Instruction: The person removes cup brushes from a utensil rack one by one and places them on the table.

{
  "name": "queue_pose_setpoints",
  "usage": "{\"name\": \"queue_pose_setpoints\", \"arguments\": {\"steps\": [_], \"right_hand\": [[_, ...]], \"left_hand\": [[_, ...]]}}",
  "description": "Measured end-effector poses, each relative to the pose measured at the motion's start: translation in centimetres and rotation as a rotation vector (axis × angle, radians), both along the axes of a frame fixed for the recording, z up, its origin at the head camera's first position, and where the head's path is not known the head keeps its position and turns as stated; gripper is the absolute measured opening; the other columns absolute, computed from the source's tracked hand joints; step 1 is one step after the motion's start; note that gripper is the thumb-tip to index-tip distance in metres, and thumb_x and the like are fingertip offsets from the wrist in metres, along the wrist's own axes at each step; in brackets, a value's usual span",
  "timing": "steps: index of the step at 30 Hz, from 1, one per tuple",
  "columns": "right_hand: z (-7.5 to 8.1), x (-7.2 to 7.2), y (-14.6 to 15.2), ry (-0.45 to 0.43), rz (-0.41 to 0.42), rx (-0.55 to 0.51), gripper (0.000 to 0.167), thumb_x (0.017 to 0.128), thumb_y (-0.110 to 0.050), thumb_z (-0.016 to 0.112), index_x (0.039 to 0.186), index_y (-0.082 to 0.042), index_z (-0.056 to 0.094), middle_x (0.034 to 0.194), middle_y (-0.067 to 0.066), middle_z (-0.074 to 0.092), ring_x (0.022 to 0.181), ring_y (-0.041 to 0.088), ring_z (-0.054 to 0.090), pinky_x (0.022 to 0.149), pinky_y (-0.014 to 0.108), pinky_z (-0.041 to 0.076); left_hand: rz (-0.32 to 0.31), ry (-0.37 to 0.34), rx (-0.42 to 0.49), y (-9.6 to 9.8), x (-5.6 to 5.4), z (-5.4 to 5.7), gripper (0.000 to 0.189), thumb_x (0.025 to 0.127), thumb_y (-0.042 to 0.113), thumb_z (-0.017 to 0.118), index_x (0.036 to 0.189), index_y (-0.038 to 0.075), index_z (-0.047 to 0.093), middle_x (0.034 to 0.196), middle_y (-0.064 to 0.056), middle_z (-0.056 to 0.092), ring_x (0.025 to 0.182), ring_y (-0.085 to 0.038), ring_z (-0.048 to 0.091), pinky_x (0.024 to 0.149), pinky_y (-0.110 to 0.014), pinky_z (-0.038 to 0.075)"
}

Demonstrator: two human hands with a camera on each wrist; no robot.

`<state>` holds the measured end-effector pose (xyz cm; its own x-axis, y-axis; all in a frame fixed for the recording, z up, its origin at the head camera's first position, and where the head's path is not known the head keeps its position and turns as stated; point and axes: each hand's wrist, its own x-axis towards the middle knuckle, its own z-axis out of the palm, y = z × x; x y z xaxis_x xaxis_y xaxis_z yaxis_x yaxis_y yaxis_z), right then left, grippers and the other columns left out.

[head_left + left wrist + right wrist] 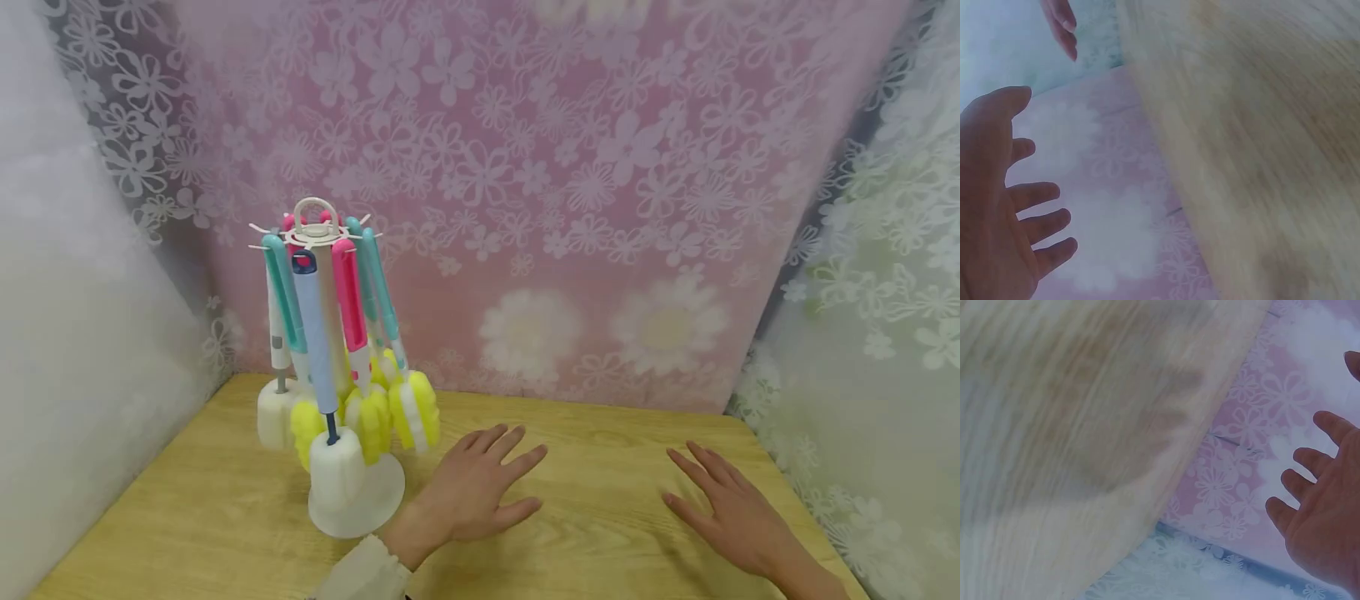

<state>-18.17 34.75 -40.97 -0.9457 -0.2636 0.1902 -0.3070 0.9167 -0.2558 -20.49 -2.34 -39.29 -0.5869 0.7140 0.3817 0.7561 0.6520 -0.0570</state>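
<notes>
On the left of the head view stands a white rack [318,233] with a top loop and hooks. Several sponge cleaning brushes hang from it. One brush in front has a pale blue handle [315,333] and a white sponge head [336,471]; others have teal or pink handles [349,296] and yellow sponge heads [412,412]. My left hand [476,487] is held just right of the rack's round base [386,492], fingers spread and nothing in them. Farther right, my right hand [731,512] hovers above the table, also with straight fingers and holding nothing.
A wood-grain table [600,550] lies under both hands. Behind it hangs a pink flowered curtain [525,192]. Whitish cloth [82,275] closes off the left side, and patterned translucent cloth [892,333] the right.
</notes>
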Motion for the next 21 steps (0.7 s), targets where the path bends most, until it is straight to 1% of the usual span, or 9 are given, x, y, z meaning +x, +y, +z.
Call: {"name": "queue_pose_setpoints", "arguments": {"steps": [4, 9, 12, 17, 21], "right_hand": [[0.5, -0.3, -0.3, -0.004, 0.007, -0.003, 0.066, 0.094, -0.047, 0.054, 0.146, -0.010, 0.038, 0.149, 0.024, 0.027, 0.131, 0.051, 0.026, 0.093, 0.068, 0.028], [0.9, -0.5, -1.0, 0.011, 0.014, -0.009, 0.066, 0.094, -0.047, 0.053, 0.147, -0.012, 0.038, 0.150, 0.022, 0.027, 0.132, 0.050, 0.026, 0.094, 0.068, 0.028], [1.1, -0.6, -1.5, 0.010, 0.022, -0.017, 0.066, 0.094, -0.048, 0.053, 0.148, -0.015, 0.036, 0.151, 0.022, 0.027, 0.133, 0.049, 0.025, 0.094, 0.069, 0.027], [1.9, -0.7, -2.5, 0.031, 0.031, -0.003, 0.066, 0.094, -0.050, 0.052, 0.148, -0.016, 0.035, 0.150, 0.021, 0.028, 0.133, 0.049, 0.026, 0.096, 0.067, 0.027], [2.9, -0.9, -3.2, 0.039, 0.037, 0.001, 0.067, 0.094, -0.050, 0.052, 0.149, -0.018, 0.034, 0.151, 0.020, 0.027, 0.134, 0.048, 0.024, 0.098, 0.067, 0.025]], "left_hand": [[-0.003, 0.037, -0.029, -0.1, 0.1, 1.3, 0.057, 0.097, 0.057, 0.033, 0.148, 0.030, 0.036, 0.145, -0.006, 0.043, 0.131, -0.026, 0.041, 0.101, -0.044, 0.040], [0.006, 0.037, -0.039, -0.3, 0.2, 3.1, 0.057, 0.097, 0.057, 0.035, 0.147, 0.030, 0.038, 0.143, -0.005, 0.045, 0.130, -0.026, 0.043, 0.101, -0.043, 0.040], [0.017, 0.040, -0.045, -0.5, 0.2, 3.8, 0.057, 0.097, 0.057, 0.034, 0.147, 0.030, 0.038, 0.143, -0.006, 0.045, 0.129, -0.025, 0.044, 0.101, -0.042, 0.040], [0.027, 0.081, -0.038, -0.8, 0.2, 4.7, 0.056, 0.097, 0.056, 0.035, 0.146, 0.030, 0.040, 0.141, -0.006, 0.047, 0.127, -0.025, 0.046, 0.101, -0.042, 0.040], [0.028, 0.088, -0.015, -1.0, 0.4, 6.0, 0.055, 0.096, 0.056, 0.038, 0.145, 0.029, 0.042, 0.142, -0.004, 0.046, 0.128, -0.025, 0.044, 0.101, -0.044, 0.039]]}}
